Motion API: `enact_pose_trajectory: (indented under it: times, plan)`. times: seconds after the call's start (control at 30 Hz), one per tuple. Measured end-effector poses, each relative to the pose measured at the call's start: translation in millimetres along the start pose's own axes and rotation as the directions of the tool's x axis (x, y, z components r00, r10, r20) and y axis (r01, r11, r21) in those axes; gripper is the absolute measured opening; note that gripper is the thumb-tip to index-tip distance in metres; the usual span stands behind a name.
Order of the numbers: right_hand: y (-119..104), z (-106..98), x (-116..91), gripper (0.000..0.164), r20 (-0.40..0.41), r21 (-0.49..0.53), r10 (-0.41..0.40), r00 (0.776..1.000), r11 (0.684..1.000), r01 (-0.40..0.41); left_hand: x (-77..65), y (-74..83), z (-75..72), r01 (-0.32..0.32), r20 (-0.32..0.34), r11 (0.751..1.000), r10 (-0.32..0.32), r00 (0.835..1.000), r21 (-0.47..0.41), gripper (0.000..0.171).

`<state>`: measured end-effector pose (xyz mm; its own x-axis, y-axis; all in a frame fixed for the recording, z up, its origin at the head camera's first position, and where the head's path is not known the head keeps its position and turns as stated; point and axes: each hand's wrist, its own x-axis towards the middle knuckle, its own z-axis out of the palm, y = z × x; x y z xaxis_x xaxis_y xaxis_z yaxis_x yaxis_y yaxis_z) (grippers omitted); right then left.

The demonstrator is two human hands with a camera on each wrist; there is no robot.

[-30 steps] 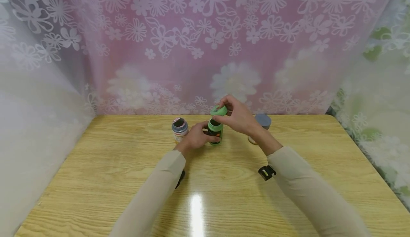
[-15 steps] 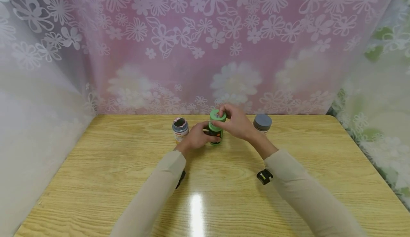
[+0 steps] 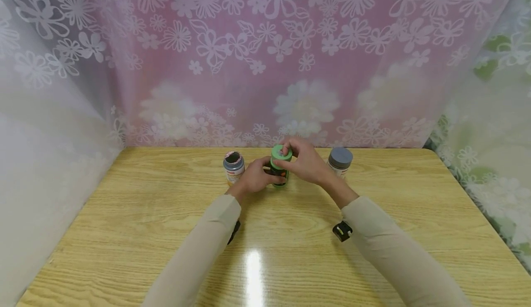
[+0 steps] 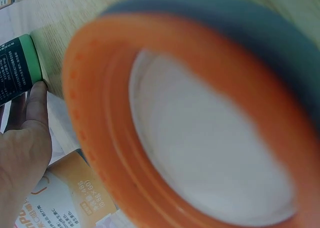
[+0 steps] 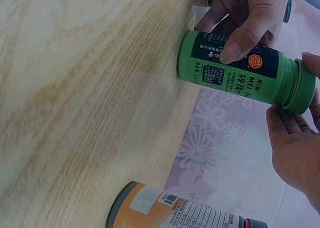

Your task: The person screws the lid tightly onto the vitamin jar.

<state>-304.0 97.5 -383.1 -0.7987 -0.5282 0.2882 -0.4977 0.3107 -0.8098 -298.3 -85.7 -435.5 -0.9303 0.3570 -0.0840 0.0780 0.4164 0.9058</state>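
A green bottle (image 5: 230,67) with a dark label stands on the table near its back edge. My left hand (image 3: 256,175) grips its body, the thumb across the label in the right wrist view. My right hand (image 3: 306,162) holds a green cap (image 3: 281,152) by its edge, and the cap sits on the bottle's mouth. An uncapped jar (image 3: 234,168) with a torn foil seal stands just left of my left hand. In the left wrist view a large lid (image 4: 95,87) with an orange inside lies very close to the camera, and part of my left hand (image 4: 25,148) shows behind it.
A jar with a blue-grey lid (image 3: 340,157) stands to the right, partly behind my right wrist. The wooden table (image 3: 290,261) ends at a pink floral curtain (image 3: 232,81), with pale curtains on both sides.
My right hand has brought the green cap down from a tilt above the bottle until it lies level on the mouth. My left hand keeps its hold, and the other jars have not moved.
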Motion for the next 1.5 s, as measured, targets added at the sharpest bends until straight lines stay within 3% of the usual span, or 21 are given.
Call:
enact_pose_trajectory:
  times: [0.3, 0.5, 0.63, 0.73, 0.83, 0.97, 1.1, 1.27, 1.5]
  plan:
    - [2, 0, -1, 0.031, 0.019, -0.073, 0.053, 0.998, 0.996, -0.051, 0.8, -0.7, 1.0, -0.017, 0.005, 1.0, 0.017, 1.0, 0.003, 0.043]
    - [-4, -11, 1, 0.03, 0.092, -0.156, 0.085, 0.992, 0.985, -0.07, 1.3, -1.1, 0.7, -0.02, 0.009, 1.0, 0.02, 1.0, 0.0, 0.044]
    - [-14, -22, 6, 0.021, 0.157, -0.2, 0.047, 0.987, 0.98, -0.015, 1.5, -2.0, 0.2, -0.019, 0.009, 1.0, 0.018, 1.0, 0.015, 0.05]
    - [-25, -29, 12, 0.023, 0.208, -0.297, -0.009, 0.978, 0.952, 0.072, 1.3, -2.3, -0.3, -0.02, 0.004, 1.0, 0.019, 1.0, 0.023, 0.052]
    - [-33, -33, 17, 0.031, 0.283, -0.424, 0.009, 0.959, 0.898, 0.117, 0.6, -2.4, -0.9, -0.02, 0.004, 1.0, 0.02, 1.0, 0.016, 0.052]
    - [-39, -34, 22, 0.039, 0.409, -0.508, 0.065, 0.91, 0.845, 0.168, -0.2, -2.8, -0.8, -0.026, 0.013, 1.0, 0.026, 1.0, 0.003, 0.049]
    - [-40, -32, 25, 0.039, 0.481, -0.499, 0.073, 0.873, 0.842, 0.205, -0.6, -3.3, -0.2, -0.036, 0.016, 0.999, 0.036, 0.999, 0.002, 0.048]
    - [-41, -29, 29, 0.038, 0.489, -0.498, 0.104, 0.866, 0.849, 0.18, 0.5, -3.9, 0.4, -0.036, 0.017, 0.999, 0.036, 0.999, 0.001, 0.049]
    - [-51, -20, 34, 0.033, 0.405, -0.608, 0.21, 0.89, 0.789, 0.091, 1.9, -5.1, -0.7, -0.026, 0.016, 1.0, 0.027, 1.0, -0.008, 0.048]
